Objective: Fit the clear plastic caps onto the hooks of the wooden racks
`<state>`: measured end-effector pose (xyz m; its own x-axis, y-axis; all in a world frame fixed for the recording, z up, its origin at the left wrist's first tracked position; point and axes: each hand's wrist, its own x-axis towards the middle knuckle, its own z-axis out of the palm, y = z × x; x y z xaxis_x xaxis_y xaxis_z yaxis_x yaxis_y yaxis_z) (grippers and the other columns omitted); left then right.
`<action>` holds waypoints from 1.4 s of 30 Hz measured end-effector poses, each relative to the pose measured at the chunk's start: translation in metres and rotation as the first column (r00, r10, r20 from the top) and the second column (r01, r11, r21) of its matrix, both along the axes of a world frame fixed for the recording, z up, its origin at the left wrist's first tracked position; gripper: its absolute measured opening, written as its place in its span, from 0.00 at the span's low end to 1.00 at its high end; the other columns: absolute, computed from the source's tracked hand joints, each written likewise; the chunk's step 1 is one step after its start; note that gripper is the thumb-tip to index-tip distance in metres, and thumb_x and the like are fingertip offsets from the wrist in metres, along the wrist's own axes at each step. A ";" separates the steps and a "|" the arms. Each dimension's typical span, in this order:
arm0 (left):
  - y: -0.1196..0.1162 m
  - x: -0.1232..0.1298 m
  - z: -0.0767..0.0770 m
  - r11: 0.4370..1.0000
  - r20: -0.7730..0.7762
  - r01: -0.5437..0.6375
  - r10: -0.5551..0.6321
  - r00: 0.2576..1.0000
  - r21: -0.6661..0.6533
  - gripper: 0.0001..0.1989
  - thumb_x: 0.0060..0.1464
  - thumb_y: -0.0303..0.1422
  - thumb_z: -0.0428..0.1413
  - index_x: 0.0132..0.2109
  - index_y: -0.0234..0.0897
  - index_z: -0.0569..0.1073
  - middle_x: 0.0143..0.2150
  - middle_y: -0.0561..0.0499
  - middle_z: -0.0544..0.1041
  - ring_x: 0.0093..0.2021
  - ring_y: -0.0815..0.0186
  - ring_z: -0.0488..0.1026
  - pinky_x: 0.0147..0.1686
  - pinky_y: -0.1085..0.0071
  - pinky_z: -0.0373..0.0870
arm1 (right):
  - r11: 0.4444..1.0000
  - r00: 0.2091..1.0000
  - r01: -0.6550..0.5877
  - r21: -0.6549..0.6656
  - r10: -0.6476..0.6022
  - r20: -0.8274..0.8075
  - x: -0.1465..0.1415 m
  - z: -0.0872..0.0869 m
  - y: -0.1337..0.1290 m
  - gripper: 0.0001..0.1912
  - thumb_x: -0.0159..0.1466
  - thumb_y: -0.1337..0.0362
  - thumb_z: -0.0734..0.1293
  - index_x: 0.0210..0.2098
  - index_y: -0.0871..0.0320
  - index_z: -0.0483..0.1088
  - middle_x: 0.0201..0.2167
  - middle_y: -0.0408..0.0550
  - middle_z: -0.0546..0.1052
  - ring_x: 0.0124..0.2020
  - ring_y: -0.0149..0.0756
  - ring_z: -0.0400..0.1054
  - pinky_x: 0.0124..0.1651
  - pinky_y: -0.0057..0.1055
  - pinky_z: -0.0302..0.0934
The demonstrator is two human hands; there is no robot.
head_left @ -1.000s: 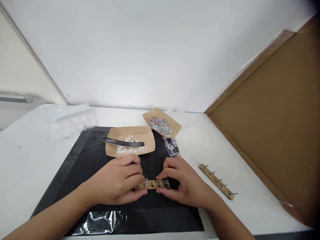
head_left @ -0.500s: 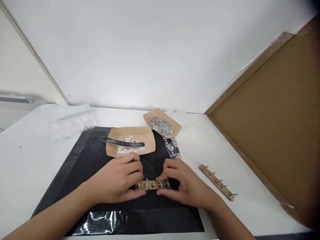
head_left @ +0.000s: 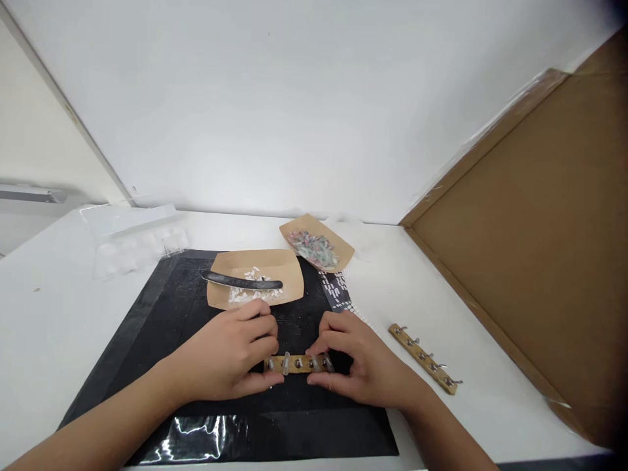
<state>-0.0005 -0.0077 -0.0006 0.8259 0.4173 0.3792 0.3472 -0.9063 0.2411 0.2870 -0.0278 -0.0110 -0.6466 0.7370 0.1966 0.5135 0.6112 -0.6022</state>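
On the black mat lies a narrow wooden strip (head_left: pixel 293 367) with a row of metal studs, some of which carry clear pieces that look like false nail tips (head_left: pixel 286 363). My left hand (head_left: pixel 243 350) is closed at the strip's left end, thumb at the near edge and fingers curled over the far side. My right hand (head_left: pixel 350 353) pinches the right part, its thumb and forefinger on either side of a clear tip there. The fingers partly cover both ends. Beyond them a black curved nail file (head_left: pixel 243 281) rests across a cardboard tray (head_left: pixel 289 261) of small white pieces.
Behind stands a second cardboard tray (head_left: pixel 343 252) of colourful pieces, beside a sheet of white stickers (head_left: pixel 336 288). To the right lies another wooden strip with metal clips (head_left: pixel 424 358). Clear plastic packaging (head_left: pixel 140 245) is at back left; a cardboard panel (head_left: pixel 520 248) stands right.
The whole view shifts very slightly. Both hands keep their places on the wooden strip, and nothing is taken up or let go.
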 end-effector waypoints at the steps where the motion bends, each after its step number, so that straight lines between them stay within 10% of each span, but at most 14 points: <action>1: 0.000 0.000 0.000 1.000 -0.001 -0.001 0.001 1.000 -0.001 0.12 0.65 0.40 0.60 0.37 0.35 0.74 0.35 0.47 0.76 0.40 0.59 0.69 0.47 0.60 0.70 | 1.000 1.000 0.003 0.004 -0.003 -0.004 0.000 0.001 0.000 0.13 0.65 0.51 0.76 0.44 0.52 0.78 0.38 0.46 0.73 0.38 0.37 0.68 0.43 0.36 0.62; 16: -0.001 0.000 0.000 1.000 -0.006 -0.001 0.001 1.000 0.027 0.12 0.64 0.39 0.61 0.36 0.36 0.74 0.32 0.48 0.74 0.38 0.59 0.68 0.45 0.62 0.69 | 0.865 0.880 0.473 0.167 -0.456 -0.132 0.018 0.000 0.012 0.11 0.72 0.56 0.67 0.50 0.52 0.76 0.35 0.48 0.74 0.38 0.41 0.71 0.43 0.39 0.68; 30: 0.000 -0.001 -0.001 0.999 -0.017 -0.016 0.016 1.000 0.032 0.13 0.64 0.41 0.61 0.36 0.36 0.73 0.33 0.48 0.74 0.39 0.59 0.68 0.46 0.61 0.69 | 0.909 0.911 0.411 0.071 -0.407 -0.067 0.010 -0.007 0.011 0.18 0.74 0.58 0.63 0.61 0.49 0.71 0.43 0.48 0.81 0.39 0.39 0.76 0.41 0.36 0.71; 38: -0.002 -0.003 0.001 0.998 -0.017 -0.010 0.009 1.000 -0.054 0.25 0.55 0.56 0.64 0.36 0.36 0.72 0.35 0.46 0.74 0.40 0.56 0.66 0.42 0.59 0.69 | 0.631 0.627 0.775 -0.027 -0.774 -0.083 0.031 -0.006 0.018 0.24 0.73 0.43 0.61 0.36 0.53 0.76 0.20 0.41 0.77 0.20 0.35 0.69 0.27 0.31 0.60; 42: -0.003 -0.002 0.004 0.997 0.004 -0.022 0.023 1.000 -0.074 0.28 0.50 0.59 0.65 0.34 0.36 0.71 0.36 0.45 0.74 0.40 0.55 0.66 0.40 0.59 0.67 | 0.669 0.665 0.743 -0.017 -0.742 -0.084 0.032 -0.013 0.025 0.23 0.76 0.47 0.56 0.43 0.53 0.76 0.30 0.45 0.82 0.29 0.38 0.75 0.35 0.33 0.65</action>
<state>-0.0030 -0.0109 0.0032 0.8141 0.4629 0.3508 0.3659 -0.8778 0.3091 0.3189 -0.0032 -0.0238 0.1314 0.9625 0.2375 0.7542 0.0585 -0.6540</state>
